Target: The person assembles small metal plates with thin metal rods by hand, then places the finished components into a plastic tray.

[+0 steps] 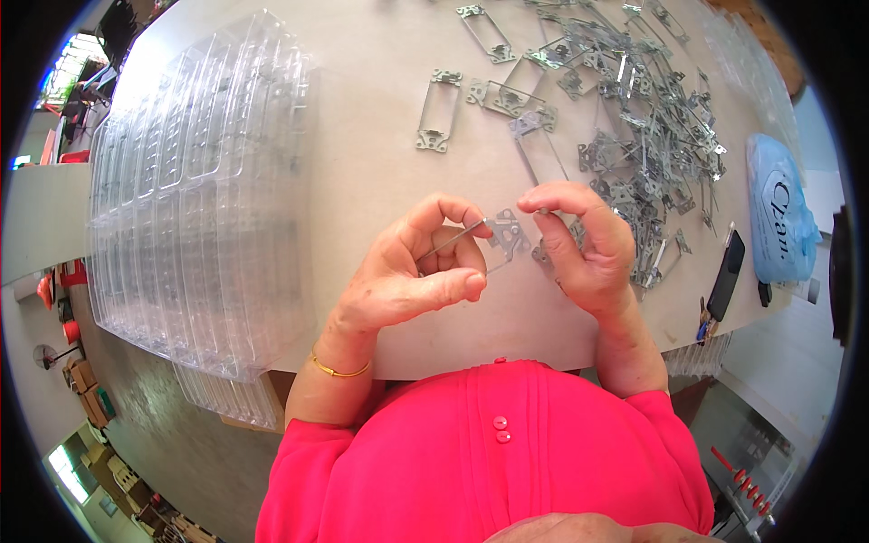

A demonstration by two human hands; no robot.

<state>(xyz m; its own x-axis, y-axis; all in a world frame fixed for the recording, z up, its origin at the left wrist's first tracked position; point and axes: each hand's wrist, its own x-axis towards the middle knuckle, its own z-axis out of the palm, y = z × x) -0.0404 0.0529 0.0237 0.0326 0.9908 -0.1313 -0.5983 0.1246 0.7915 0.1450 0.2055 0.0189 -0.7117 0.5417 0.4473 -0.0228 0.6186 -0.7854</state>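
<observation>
My left hand [398,276] is curled around a thin rectangular metal bracket [510,233], its thin side bars passing between my fingers. The bracket's cut-out end plate sticks out toward my right hand [593,240]. There the thumb and forefinger are pinched together just beside that plate. A tiny bit of something shows at the right fingertips, too small to name. Beyond my hands lie several loose brackets of the same sort, one of them a separate bracket [432,140] on the table. A large tangled pile of metal brackets [647,136] spreads to the right.
Stacked clear plastic trays [199,204] fill the left side of the pale table [371,118]. A light-blue plastic bag [780,217] sits at the right edge. Near it lie a flat black object [726,276] and a small blue-handled tool [703,330].
</observation>
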